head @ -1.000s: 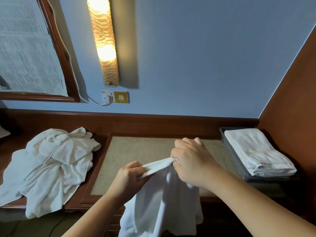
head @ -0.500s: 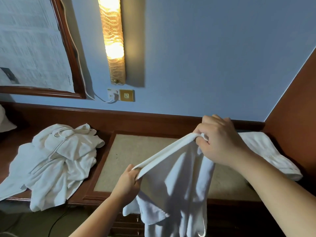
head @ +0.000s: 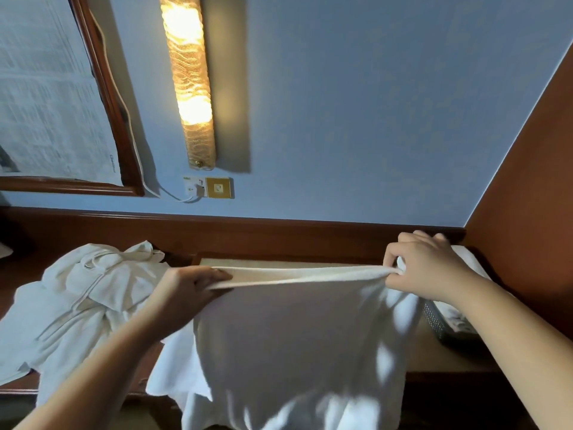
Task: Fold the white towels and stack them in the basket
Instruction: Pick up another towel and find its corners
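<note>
1. Stretching a white towel (head: 288, 336) taut between both hands, the person holds its top edge level above the front edge of the surface (head: 279, 262), with the rest hanging down in front.
2. The left hand (head: 186, 293) grips one top corner with curled fingers; the right hand (head: 424, 268) pinches the opposite corner, so neither hand is free.
3. The basket (head: 434, 318) sits at the right edge of the surface with a folded towel (head: 468, 259) already in it, partly hidden behind the right wrist.
4. A pile of unfolded towels (head: 90, 299) lies near the left edge, some of it draped over the front.
5. Risk, as I judge it: the hanging end looks bunched and uneven, so laying it down like this could give a crooked fold; a loosened pinch would drop a corner.
6. The right forearm is close over the basket and might knock it or rumple the folded towel.
7. Compared with half a second ago, the hands have moved well apart and the edge, then slanted, is now level and tight.
</note>
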